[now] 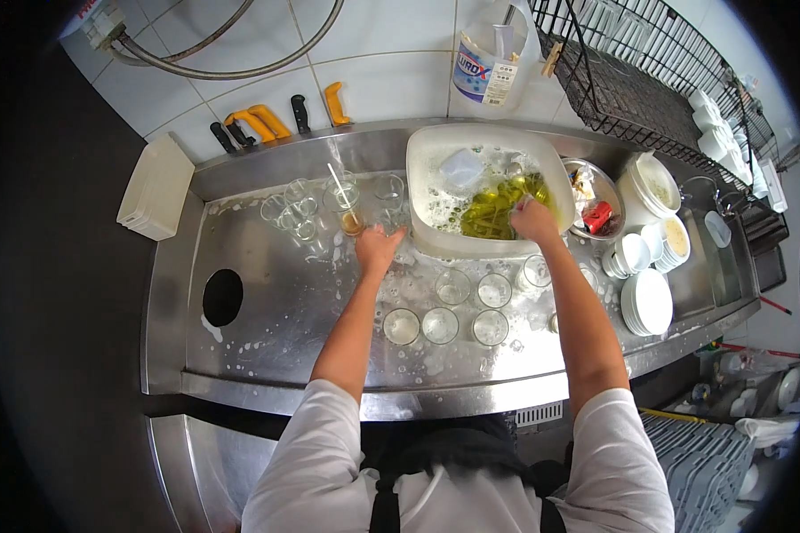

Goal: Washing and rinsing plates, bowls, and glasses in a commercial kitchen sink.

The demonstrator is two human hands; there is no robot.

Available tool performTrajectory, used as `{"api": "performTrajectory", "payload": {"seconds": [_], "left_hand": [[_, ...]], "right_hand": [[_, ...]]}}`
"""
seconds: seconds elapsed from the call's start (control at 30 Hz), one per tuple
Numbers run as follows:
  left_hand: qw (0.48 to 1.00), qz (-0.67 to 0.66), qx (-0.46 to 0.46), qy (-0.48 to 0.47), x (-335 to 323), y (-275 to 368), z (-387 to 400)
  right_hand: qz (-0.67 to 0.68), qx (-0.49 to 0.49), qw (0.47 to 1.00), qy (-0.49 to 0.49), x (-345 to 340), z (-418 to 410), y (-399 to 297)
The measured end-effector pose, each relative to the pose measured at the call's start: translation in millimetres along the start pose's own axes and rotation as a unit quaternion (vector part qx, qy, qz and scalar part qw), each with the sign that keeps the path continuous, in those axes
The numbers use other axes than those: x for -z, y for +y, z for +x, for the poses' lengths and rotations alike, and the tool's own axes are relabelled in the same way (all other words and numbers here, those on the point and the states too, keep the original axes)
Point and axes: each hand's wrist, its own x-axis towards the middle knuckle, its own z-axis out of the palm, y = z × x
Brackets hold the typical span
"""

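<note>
My right hand (532,218) reaches into a white plastic tub (487,248) of soapy water, above a mass of yellow-green items (500,206) under the suds; what its fingers hold is hidden. A pale translucent container (462,168) floats at the tub's left. My left hand (379,248) is over the steel counter, its fingers near the base of a glass with a straw and some amber liquid (351,221); whether it touches the glass is unclear. Empty-looking glasses (300,210) cluster to its left, and one glass (389,192) stands behind it. Several wet glasses (440,325) stand between my forearms.
A steel bowl of waste with a red can (597,217), a white bucket (648,190), stacked white bowls (630,254) and plates (648,303) stand right of the tub. Knives (300,113) line the back edge. A round hole (223,298) opens at the counter's left; a wire rack (640,86) hangs upper right.
</note>
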Motion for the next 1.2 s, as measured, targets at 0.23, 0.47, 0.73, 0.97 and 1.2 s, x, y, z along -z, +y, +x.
{"api": "performTrajectory", "payload": {"seconds": [0.23, 0.47, 0.73, 0.97, 1.2], "left_hand": [[0.592, -0.724, 0.251, -0.251, -4.5, -38.0, -26.2], [0.537, -0.758, 0.241, -0.281, 35.4, -31.3, -78.6], [0.529, -0.720, 0.055, -0.446, 80.2, -6.5, -112.5], [0.977, -0.069, -0.201, 0.011, 76.4, 27.3, -129.6], [0.985, 0.022, -0.170, 0.009, 84.9, 8.7, -128.2]], "right_hand": [[0.132, 0.097, 0.967, -0.196, 0.1, 7.0, -23.2], [0.303, 0.154, 0.940, -0.007, 18.2, -16.9, -68.8], [0.378, 0.216, 0.874, -0.215, 16.7, -87.8, -198.3], [0.462, 0.114, 0.814, -0.334, -58.5, -68.2, -185.7], [0.419, 0.274, 0.858, -0.116, -30.8, -103.3, -195.0]]}}
